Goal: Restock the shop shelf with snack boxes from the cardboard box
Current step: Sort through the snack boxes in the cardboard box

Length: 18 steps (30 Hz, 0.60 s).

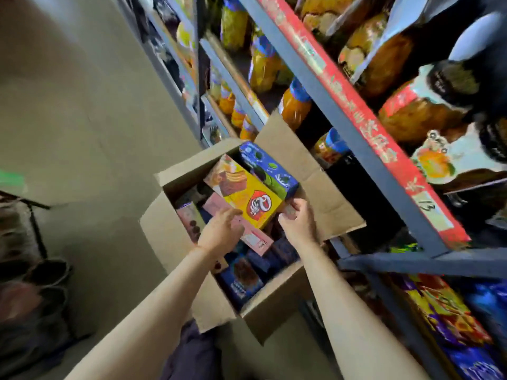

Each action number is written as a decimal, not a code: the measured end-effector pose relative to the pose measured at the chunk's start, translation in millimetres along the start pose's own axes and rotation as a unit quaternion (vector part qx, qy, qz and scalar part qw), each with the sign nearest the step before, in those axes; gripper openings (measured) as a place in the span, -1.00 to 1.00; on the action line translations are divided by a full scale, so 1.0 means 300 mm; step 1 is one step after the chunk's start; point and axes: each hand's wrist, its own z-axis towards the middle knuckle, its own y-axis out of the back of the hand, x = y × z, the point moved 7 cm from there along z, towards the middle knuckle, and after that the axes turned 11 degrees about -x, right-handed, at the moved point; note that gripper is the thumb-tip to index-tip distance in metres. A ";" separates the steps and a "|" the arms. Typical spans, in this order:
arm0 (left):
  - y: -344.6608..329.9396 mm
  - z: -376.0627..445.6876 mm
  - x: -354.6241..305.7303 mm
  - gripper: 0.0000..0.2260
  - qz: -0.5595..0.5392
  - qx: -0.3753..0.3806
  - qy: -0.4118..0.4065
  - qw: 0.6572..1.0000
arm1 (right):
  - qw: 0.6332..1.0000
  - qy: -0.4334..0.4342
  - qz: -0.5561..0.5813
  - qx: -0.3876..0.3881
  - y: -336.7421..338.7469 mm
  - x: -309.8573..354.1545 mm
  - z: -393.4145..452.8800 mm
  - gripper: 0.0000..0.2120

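Reaching into the open cardboard box [175, 231], both hands meet at a yellow snack box [247, 196] that lies tilted on top of the other packs. The right hand [297, 220] has its fingers curled round the near corner of that yellow box, at about four o'clock from its red badge, gripping it. The left hand [222, 230] sits at about seven o'clock from the badge, fingers loosely bent over a pink box [247, 231] and the yellow box's lower edge; whether it actually grips anything I cannot tell. Just beyond the yellow box, at one o'clock, a blue snack box [270, 171] leans against the far wall of the carton. Darker blue packs [241, 281] fill the carton at six o'clock from the hands. One cardboard flap [323, 193] stands open at three o'clock, toward the grey metal shelf [365, 149]. Bottles of orange drink [295, 105] stand on that shelf at twelve to one o'clock, and bright snack bags [444, 305] lie on its lower level at four o'clock.
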 end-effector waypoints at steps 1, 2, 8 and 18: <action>-0.014 0.040 -0.009 -0.57 -0.006 0.010 -0.010 1.000 | 1.000 -0.004 0.003 -0.024 -0.005 0.015 0.054 -0.30; -0.028 0.076 -0.023 -0.53 -0.003 0.020 -0.025 0.999 | 0.999 -0.003 0.000 -0.041 -0.008 0.044 0.084 -0.25; -0.108 0.174 -0.012 -0.48 0.064 0.072 -0.049 0.994 | 0.992 0.008 -0.105 -0.073 -0.040 0.132 0.157 -0.40; -0.103 0.178 -0.002 -0.49 0.071 0.073 -0.063 0.993 | 0.970 0.068 -0.192 -0.136 -0.034 0.163 0.195 -0.64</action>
